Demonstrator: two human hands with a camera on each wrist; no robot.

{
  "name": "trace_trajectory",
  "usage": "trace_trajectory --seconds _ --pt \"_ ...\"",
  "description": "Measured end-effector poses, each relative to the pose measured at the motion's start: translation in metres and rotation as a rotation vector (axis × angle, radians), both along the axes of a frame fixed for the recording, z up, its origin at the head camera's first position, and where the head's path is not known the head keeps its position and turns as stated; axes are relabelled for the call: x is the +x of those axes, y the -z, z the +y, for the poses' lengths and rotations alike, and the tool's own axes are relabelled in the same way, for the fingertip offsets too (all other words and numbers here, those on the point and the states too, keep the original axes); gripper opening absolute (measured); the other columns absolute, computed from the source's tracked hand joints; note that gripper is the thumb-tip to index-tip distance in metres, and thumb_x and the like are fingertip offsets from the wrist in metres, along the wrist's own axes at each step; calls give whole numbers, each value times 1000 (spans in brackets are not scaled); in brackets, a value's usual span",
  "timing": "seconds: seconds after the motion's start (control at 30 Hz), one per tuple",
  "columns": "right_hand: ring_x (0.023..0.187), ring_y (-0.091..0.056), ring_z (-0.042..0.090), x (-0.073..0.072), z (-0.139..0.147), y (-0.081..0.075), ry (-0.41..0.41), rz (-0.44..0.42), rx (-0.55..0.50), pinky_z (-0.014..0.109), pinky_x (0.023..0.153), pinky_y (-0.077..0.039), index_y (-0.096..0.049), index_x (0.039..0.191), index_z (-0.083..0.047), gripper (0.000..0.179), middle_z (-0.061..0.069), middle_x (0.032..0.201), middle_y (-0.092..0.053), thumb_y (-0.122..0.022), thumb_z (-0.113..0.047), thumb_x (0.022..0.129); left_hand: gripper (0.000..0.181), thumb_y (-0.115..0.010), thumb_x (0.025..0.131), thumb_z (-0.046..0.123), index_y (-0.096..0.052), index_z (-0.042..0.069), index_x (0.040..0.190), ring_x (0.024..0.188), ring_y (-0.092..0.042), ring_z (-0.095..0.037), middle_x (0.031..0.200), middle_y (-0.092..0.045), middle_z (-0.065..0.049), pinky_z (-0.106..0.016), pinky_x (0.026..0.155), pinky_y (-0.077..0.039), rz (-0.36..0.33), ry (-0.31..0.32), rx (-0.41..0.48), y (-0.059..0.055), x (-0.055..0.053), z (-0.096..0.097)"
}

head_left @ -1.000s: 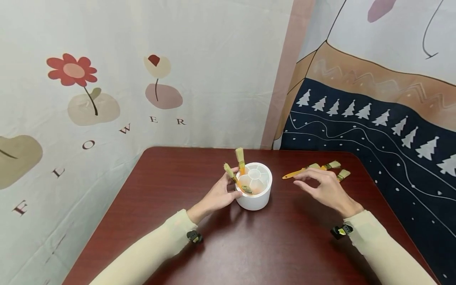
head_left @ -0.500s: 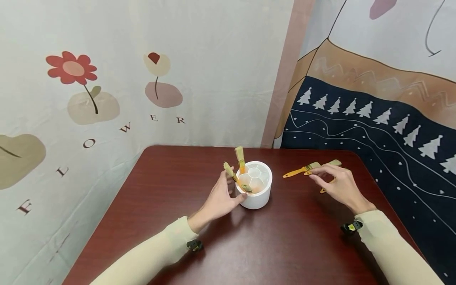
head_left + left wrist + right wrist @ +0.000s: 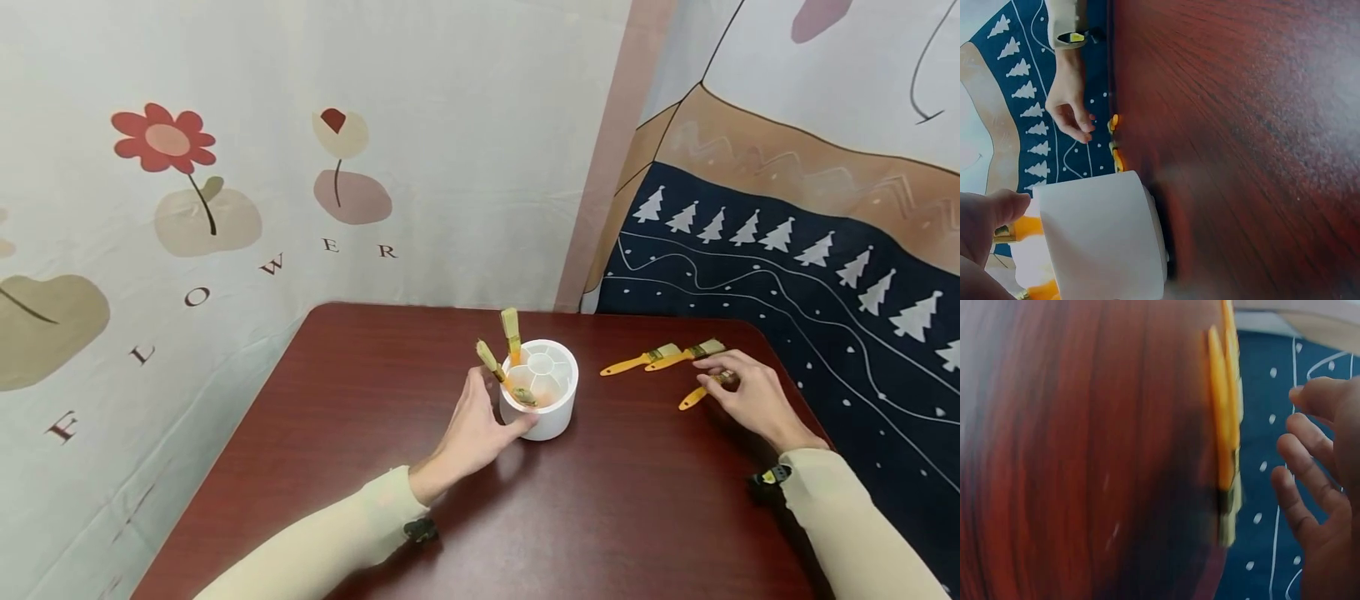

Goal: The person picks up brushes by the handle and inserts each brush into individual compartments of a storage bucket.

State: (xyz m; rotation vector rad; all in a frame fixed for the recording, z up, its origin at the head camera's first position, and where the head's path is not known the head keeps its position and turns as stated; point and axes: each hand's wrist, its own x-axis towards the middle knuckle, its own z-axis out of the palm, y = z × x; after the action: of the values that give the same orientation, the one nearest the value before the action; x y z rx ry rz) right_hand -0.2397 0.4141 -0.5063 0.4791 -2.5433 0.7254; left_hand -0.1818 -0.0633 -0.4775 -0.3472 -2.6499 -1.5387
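Note:
A white round brush holder [image 3: 542, 421] with several compartments stands on the table. My left hand [image 3: 474, 425] grips its left side, the thumb at the front near the rim; in the left wrist view the holder [image 3: 1097, 237] hides most fingers. Paint brushes with yellow-orange handles stand in it bristles up: one upright brush [image 3: 512, 333], one leaning brush [image 3: 491, 360] and a lower one [image 3: 523, 397] at the front rim. My right hand [image 3: 757, 404] hovers over a loose brush [image 3: 693, 397], fingers loosely bent; in the right wrist view the hand [image 3: 1325, 481] is apart from the brushes.
Two more loose brushes, a left brush [image 3: 630, 365] and a right brush [image 3: 675, 358], lie near the back right of the dark red table [image 3: 570, 517]. Behind the table hang a pale flower-printed cloth [image 3: 465, 167] and a navy cloth [image 3: 810, 308] with white trees.
My right hand has moved right, from above the left loose brushes to over the rightmost one. The left hand stays at the holder. The view has shifted slightly.

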Motion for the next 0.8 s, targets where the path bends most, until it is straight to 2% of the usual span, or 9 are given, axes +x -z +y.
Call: trace_trajectory --seconds 0.1,0.2,0.27,0.33,0.5,0.63,0.8 --pt "103 -71 27 0 11 3 13 -66 47 13 86 -50 -87 128 -11 31 13 127 -80 -88 -1 99 90 -98 92 40 -47 0 154 120 -65 -39 145 -60 -21 -36 98 -52 -2 -8 -2 -1 0 1" --pt "125 -66 44 0 20 6 12 -156 80 42 105 -55 -84 134 -9 36 21 139 -74 -83 2 100 87 -99 92 41 -49 0 150 111 -61 -34 136 -60 -22 -33 93 -49 5 -13 -10 -1 0 2" --pt "135 -59 53 -1 24 7 6 -215 93 64 109 -50 -82 137 -6 39 25 147 -69 -81 4 100 85 -99 92 42 -51 0 147 107 -58 -27 128 -60 -21 -32 91 -48 19 -16 -25 -1 0 3" --pt "140 -52 58 -2 27 9 -4 -261 104 79 110 -43 -80 140 -4 41 30 152 -65 -79 6 100 83 -99 92 43 -52 0 144 103 -54 -23 122 -59 -22 -32 90 -47 31 -19 -40 -1 -1 3" --pt "141 -47 61 -2 33 12 1 -315 141 84 111 -40 -79 142 0 39 36 158 -60 -81 3 102 79 -98 93 42 -53 0 142 101 -51 -19 116 -58 -19 -32 89 -47 39 -19 -65 0 -3 5" --pt "139 -50 60 -2 34 14 5 -293 156 83 109 -41 -81 138 -1 35 37 154 -65 -84 -2 104 74 -98 94 40 -54 1 139 100 -51 -18 114 -57 -16 -30 88 -46 36 -15 -74 1 -4 5" --pt "132 -55 54 -2 33 15 2 -262 159 77 106 -42 -85 133 -5 31 30 143 -74 -86 -4 103 73 -98 93 37 -54 1 138 99 -52 -18 118 -60 -22 -30 88 -47 23 -13 -66 0 -5 4"
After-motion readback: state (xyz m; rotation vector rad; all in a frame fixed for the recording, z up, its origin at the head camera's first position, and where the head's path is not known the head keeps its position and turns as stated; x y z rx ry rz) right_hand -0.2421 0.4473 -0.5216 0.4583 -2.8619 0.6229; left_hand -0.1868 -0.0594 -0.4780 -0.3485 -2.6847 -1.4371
